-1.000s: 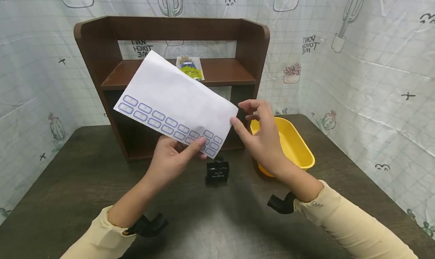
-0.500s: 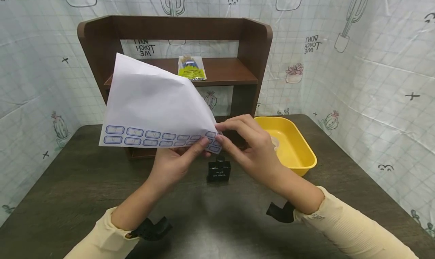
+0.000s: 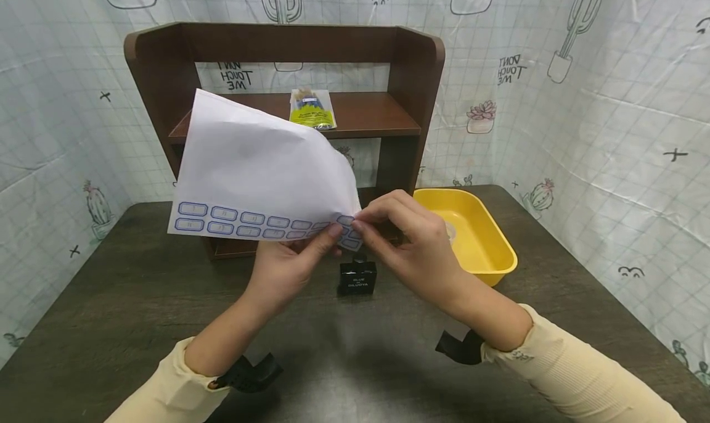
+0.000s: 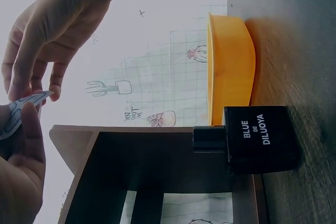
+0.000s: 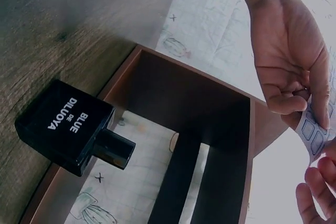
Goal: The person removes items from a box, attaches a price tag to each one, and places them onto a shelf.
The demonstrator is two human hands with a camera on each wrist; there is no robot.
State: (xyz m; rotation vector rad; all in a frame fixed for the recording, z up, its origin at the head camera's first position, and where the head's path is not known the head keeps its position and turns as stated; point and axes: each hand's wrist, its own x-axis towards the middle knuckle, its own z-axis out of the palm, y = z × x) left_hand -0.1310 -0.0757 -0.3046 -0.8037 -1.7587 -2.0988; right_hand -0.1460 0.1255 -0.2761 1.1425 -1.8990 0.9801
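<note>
Our right hand (image 3: 418,241) just joined in, pinching the right end of the label sheet (image 3: 261,158) our left hand (image 3: 291,266) grips in front of the shelf (image 3: 288,44). So we're probably working that corner now.

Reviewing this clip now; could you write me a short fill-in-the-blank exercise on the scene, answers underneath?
1. The left hand pinches a white sheet printed with label outlines coloured ____.
2. In the head view, the hand overlapping the yellow tub is the person's ____ one.
3. The top word on the black bottle is ____.
4. A small packet lies on the brown ____.

Answers: blue; right; BLUE; shelf
</note>
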